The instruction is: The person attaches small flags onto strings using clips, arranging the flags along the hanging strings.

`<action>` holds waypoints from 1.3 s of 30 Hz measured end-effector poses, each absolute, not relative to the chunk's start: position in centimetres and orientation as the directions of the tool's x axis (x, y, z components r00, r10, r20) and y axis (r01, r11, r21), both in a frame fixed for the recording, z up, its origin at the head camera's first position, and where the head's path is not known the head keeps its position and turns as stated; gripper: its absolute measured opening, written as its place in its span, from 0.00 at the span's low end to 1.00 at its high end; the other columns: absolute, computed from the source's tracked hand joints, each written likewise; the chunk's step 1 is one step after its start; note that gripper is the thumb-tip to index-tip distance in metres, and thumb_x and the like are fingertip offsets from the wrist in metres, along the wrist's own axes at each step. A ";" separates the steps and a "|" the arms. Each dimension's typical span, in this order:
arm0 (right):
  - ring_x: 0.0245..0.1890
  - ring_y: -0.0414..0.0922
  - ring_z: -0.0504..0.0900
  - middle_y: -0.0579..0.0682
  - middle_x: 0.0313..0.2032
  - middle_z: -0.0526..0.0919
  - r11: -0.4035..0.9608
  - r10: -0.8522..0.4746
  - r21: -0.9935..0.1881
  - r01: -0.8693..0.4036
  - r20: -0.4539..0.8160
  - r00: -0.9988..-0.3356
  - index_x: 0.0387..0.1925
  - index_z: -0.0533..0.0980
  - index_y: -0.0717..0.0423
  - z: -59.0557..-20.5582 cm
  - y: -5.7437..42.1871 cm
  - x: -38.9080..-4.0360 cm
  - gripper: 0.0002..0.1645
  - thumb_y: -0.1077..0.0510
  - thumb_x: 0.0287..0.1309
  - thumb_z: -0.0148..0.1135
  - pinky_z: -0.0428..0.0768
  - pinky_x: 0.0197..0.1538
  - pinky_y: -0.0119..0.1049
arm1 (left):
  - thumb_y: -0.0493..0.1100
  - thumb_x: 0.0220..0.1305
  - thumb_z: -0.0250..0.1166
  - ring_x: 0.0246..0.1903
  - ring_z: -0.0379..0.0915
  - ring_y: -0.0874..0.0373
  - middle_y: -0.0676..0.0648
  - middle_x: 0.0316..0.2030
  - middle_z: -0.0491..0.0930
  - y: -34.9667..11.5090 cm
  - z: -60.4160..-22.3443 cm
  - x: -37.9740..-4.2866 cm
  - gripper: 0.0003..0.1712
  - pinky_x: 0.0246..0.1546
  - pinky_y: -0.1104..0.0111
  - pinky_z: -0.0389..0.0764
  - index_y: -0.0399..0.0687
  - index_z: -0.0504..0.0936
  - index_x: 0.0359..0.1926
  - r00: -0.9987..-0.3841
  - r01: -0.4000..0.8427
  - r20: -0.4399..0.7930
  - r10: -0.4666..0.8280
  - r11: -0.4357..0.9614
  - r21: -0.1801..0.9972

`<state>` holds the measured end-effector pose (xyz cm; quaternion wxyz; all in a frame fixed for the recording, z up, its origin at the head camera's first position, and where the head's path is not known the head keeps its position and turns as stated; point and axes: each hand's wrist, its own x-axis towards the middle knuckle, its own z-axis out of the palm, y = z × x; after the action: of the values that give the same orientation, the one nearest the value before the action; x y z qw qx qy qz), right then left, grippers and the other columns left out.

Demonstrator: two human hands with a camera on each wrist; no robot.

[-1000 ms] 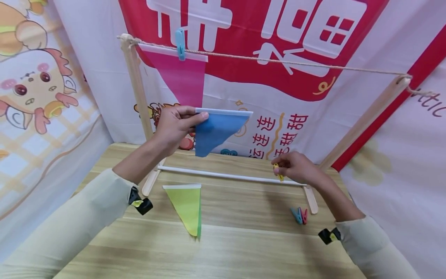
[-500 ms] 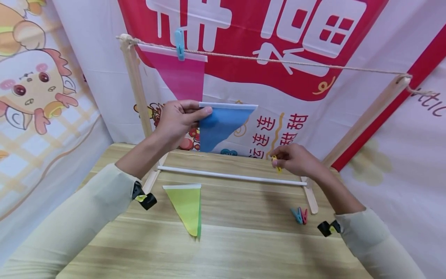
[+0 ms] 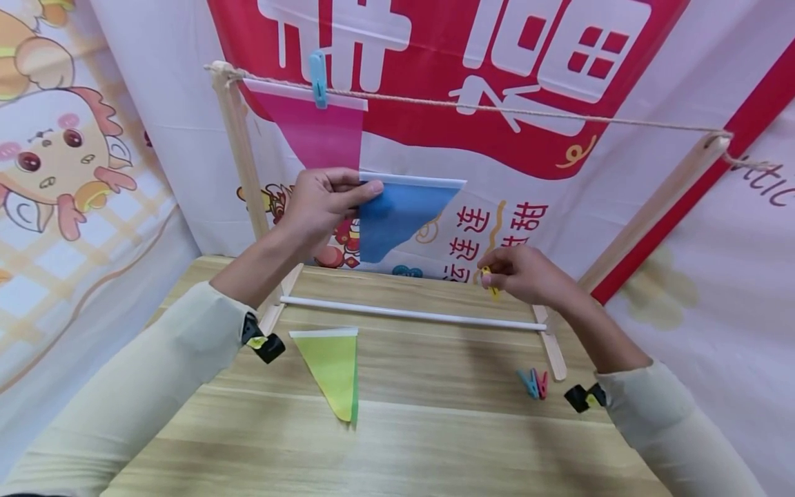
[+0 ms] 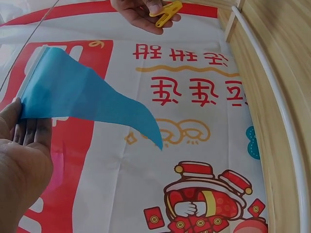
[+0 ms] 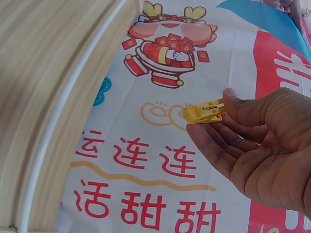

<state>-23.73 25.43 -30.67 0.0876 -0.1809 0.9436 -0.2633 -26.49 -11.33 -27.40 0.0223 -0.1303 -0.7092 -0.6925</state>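
Observation:
My left hand (image 3: 326,203) pinches a blue triangular pennant (image 3: 406,214) by the left end of its white top band, below the string (image 3: 522,112). The pennant's tip curls in the left wrist view. Between the thumb and fingers of my right hand (image 3: 528,276) is a yellow clothespin (image 5: 204,112), held at the right, lower than the pennant. A pink pennant (image 3: 323,131) hangs at the string's left end under a light blue clothespin (image 3: 319,79); my left hand overlaps its lower part. A yellow-green pennant (image 3: 329,373) with a darker green edge lies on the table.
The string runs between two wooden posts (image 3: 239,138), joined low down by a white rod (image 3: 410,315). A blue clothespin (image 3: 528,384) and a pink one (image 3: 542,385) lie on the wooden table (image 3: 435,442) at the right. Printed cloth (image 3: 397,155) hangs behind the frame.
My left hand has lifted the blue pennant up and slightly right, closer to the string. My right hand has risen a little with the yellow clothespin.

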 end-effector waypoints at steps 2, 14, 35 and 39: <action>0.42 0.49 0.84 0.57 0.47 0.91 0.797 -0.388 -0.525 -0.300 -0.065 -0.919 0.62 0.87 0.60 -30.4 25.3 -23.8 0.20 0.55 0.76 0.75 0.86 0.47 0.37 | 0.48 0.77 0.76 0.65 0.89 0.40 0.41 0.65 0.90 -11.3 -27.2 -26.5 0.23 0.70 0.44 0.87 0.45 0.89 0.67 -0.963 0.222 0.216 0.160 0.018 0.975; 0.42 0.51 0.87 0.60 0.48 0.92 0.787 -0.391 -0.526 -0.323 -0.019 -0.920 0.63 0.87 0.62 -28.4 24.7 -24.2 0.20 0.56 0.77 0.74 0.88 0.43 0.33 | 0.49 0.77 0.75 0.68 0.87 0.40 0.41 0.67 0.89 -11.2 -26.1 -27.1 0.25 0.72 0.45 0.86 0.45 0.89 0.69 -0.959 0.249 0.244 0.147 0.016 0.968; 0.43 0.54 0.88 0.60 0.50 0.92 0.785 -0.384 -0.508 -0.354 0.050 -0.922 0.65 0.86 0.61 -25.6 23.6 -24.4 0.22 0.56 0.76 0.74 0.87 0.42 0.29 | 0.47 0.78 0.74 0.70 0.83 0.44 0.42 0.67 0.88 -11.2 -24.3 -27.3 0.24 0.79 0.45 0.81 0.46 0.89 0.69 -0.964 0.248 0.253 0.085 -0.066 0.967; 0.45 0.56 0.90 0.60 0.52 0.92 0.775 -0.381 -0.520 -0.359 0.068 -0.922 0.66 0.86 0.60 -24.9 23.4 -24.2 0.22 0.56 0.76 0.74 0.89 0.43 0.30 | 0.48 0.78 0.75 0.71 0.83 0.44 0.43 0.68 0.88 -11.2 -24.2 -27.3 0.24 0.80 0.45 0.80 0.48 0.88 0.69 -0.966 0.242 0.248 0.076 -0.076 0.967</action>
<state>-24.24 23.39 -24.88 0.0204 -0.1965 0.9419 -0.2717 -27.29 -11.24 -24.20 0.0575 -0.1174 -0.6771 -0.7242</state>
